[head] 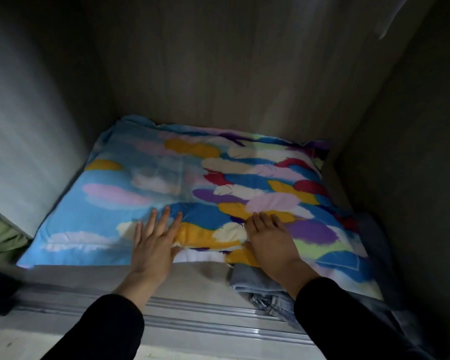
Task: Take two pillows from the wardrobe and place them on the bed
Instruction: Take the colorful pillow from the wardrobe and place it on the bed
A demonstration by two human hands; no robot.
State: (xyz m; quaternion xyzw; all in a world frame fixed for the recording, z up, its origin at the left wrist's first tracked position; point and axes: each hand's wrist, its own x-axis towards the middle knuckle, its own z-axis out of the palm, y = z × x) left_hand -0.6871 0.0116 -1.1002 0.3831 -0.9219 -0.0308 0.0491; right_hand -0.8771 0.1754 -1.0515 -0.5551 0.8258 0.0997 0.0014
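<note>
A pillow [182,183] in a blue cover printed with many-coloured feathers lies flat on the wardrobe floor, filling most of the compartment. My left hand [153,242] rests palm down on its front edge, fingers spread. My right hand [268,237] lies flat on the pillow a little to the right, fingers together and curled slightly at the tips. Neither hand has closed around the cover. A white layer [198,255] shows under the front edge between my hands; I cannot tell whether it is a second pillow. The bed is out of view.
Folded pale denim [257,284] lies under the pillow's front right corner. Wardrobe walls [218,61] close in the back and both sides. A metal sliding-door track [205,318] runs along the front. Green fabric [0,240] shows at the far left.
</note>
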